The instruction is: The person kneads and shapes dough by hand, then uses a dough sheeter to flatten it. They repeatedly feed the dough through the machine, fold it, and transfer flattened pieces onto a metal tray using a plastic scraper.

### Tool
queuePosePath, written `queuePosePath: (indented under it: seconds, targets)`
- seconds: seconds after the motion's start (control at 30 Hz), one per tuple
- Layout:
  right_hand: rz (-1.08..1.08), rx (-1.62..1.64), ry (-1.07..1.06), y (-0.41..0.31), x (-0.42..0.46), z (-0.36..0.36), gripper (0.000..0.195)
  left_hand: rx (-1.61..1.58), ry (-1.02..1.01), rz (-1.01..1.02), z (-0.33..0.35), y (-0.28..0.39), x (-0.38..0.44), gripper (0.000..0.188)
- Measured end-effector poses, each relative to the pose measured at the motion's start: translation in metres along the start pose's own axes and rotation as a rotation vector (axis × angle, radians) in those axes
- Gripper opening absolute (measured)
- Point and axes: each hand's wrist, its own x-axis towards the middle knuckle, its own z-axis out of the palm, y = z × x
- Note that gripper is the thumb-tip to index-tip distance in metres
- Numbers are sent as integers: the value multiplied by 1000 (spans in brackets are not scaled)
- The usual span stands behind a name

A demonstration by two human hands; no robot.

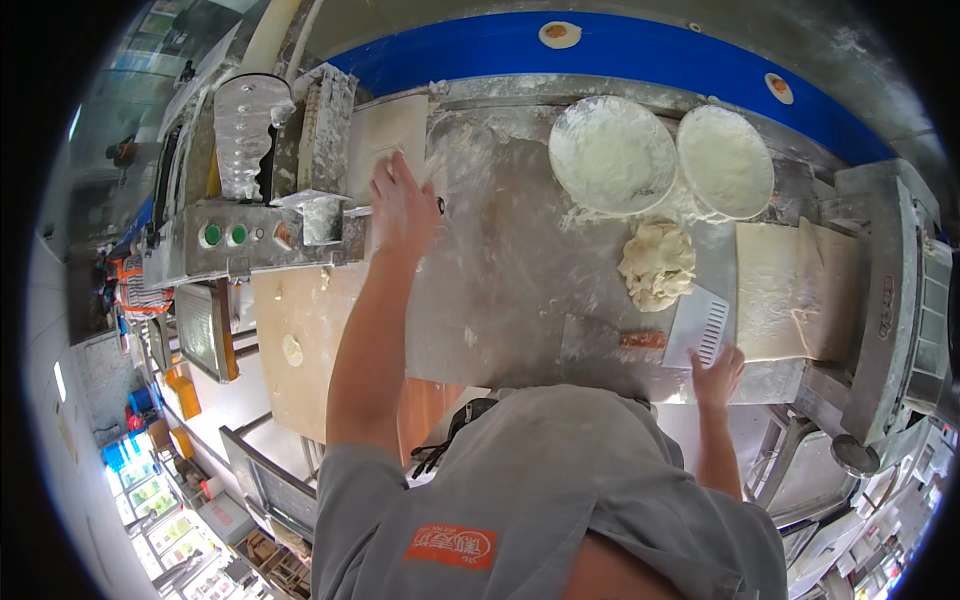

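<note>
My left hand (405,202) reaches forward at the left, its fingers spread over the near part of a dough sheet (390,131) beside a floury machine. At the right, my right hand (718,375) rests against the near edge of a white slotted plastic scraper (701,326); whether its fingers grip it is hard to tell. Touching the scraper's far end is a lump of dough scraps (657,266). A metal dough cutter with a wooden handle (642,340) lies left of the scraper. Right of the scraper, a wide folded dough sheet (772,292) runs up to a second machine.
Two bowls of flour, one (613,156) beside the other (725,161), stand at the back of the steel table (495,262). Behind them runs a blue conveyor belt (480,45) carrying filled dough rounds (560,34). The left machine (262,236) has green buttons. A wooden board (300,375) adjoins the table.
</note>
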Motion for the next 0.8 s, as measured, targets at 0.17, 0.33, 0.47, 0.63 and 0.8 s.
queuePosePath:
  seconds: [0.17,0.33,0.47,0.63,0.8]
  targets:
    - [173,-49,-91,-16,-18,4,95,97,-365,-227,33,-26,42,41]
    - [363,124,-183,-12,-3,18,102,-156,-497,142,53,32,23,29]
    - [359,86,-390,6,22,24,105,-664,-586,338,53,121,-58,21]
    - [204,347,-366,40,31,30,60,-985,-573,417,47,210,-98,19]
    - [410,894,-269,21,6,-37,17,-962,-778,527,67,252,-106,18]
